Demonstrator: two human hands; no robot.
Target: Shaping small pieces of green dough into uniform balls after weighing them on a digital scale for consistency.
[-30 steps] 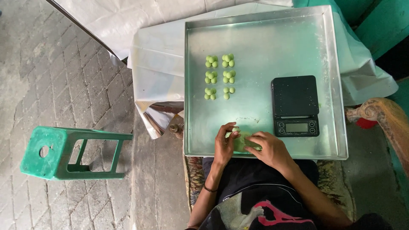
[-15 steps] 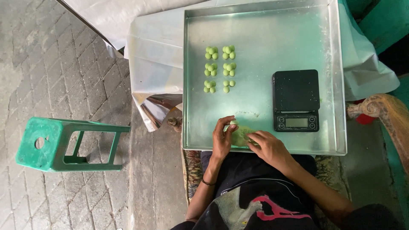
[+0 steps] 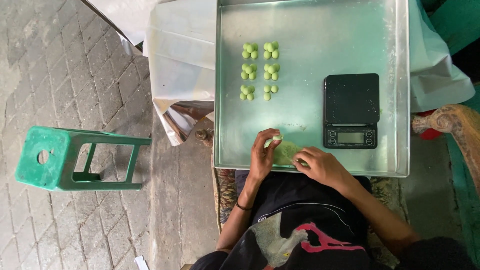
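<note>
- We see our left hand [image 3: 263,152] at the near edge of the metal tray [image 3: 310,120], its fingers pinched narrow around a small pale green piece of dough [image 3: 274,140].
- Our right hand [image 3: 322,165] lies just beside it, fingers curled down onto the green dough lump [image 3: 286,152], pressing and holding its right end.
- The dough lump rests on the tray floor between our two hands, close to the tray's near rim, and touches both.
- Farther up the tray sit small green dough balls [image 3: 260,70], laid out in two columns of little clusters, well apart from our hands.
- A black digital scale [image 3: 351,110] stands on the right part of the tray, near our right hand but not touching it.
- The tray rests on a surface covered with a white sheet [image 3: 182,60].
- To the left, on the paved floor [image 3: 60,90], a green plastic stool [image 3: 70,157] lies tipped on its side.
- A thin dark band circles our left wrist.
</note>
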